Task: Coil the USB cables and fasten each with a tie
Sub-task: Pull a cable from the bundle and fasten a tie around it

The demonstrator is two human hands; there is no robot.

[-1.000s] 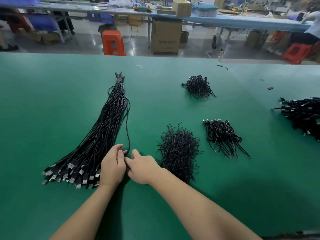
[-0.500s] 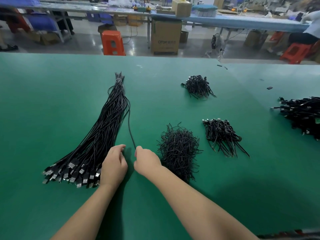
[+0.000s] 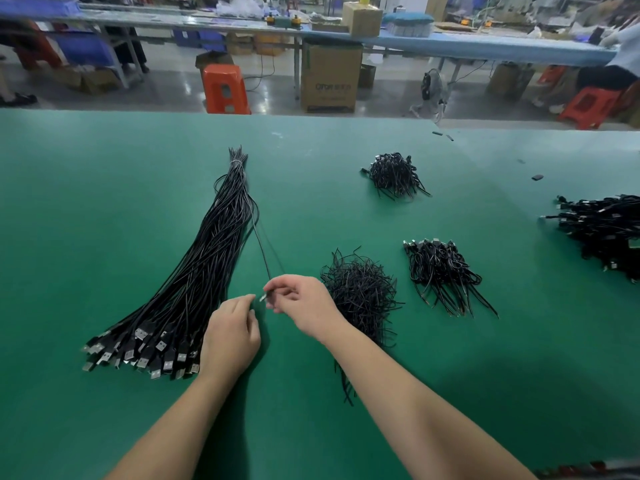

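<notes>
A long bundle of straight black USB cables (image 3: pixel 204 271) lies on the green table, bound at its far tip, plugs fanned out near me. One single cable (image 3: pixel 260 244) runs from that bundle to my right hand (image 3: pixel 304 306), which pinches its plug end just above the table. My left hand (image 3: pixel 230 337) hovers right beside it, fingers curled, beside the bundle's plugs; I see nothing held in it. A heap of black wire ties (image 3: pixel 360 296) sits just right of my right hand.
Coiled, tied cables lie in a small pile (image 3: pixel 443 275) to the right and another (image 3: pixel 394 174) farther back. A larger cable heap (image 3: pixel 602 230) lies at the right edge. The green table (image 3: pixel 104 202) ends at an aisle with orange stools and boxes.
My right hand has lifted and moved right, drawing one cable's plug end out of the bundle. My left hand has stayed by the plugs.
</notes>
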